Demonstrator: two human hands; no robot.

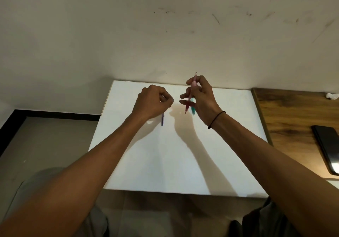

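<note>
Nearly upright, pink pen (193, 84) between right fingers (184, 96).

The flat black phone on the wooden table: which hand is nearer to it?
Right. The right hand, holding a pink pen, hovers over the white board, up and left of the black phone; the left hand, gripping a thin purple pen, is even farther left.

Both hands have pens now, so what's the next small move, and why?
Probably carry the purple pen in the left hand across to the right hand, which pinches a pink pen and a teal pen together above the white board. The hands are near but apart, so joining all three seems likeliest.
</note>
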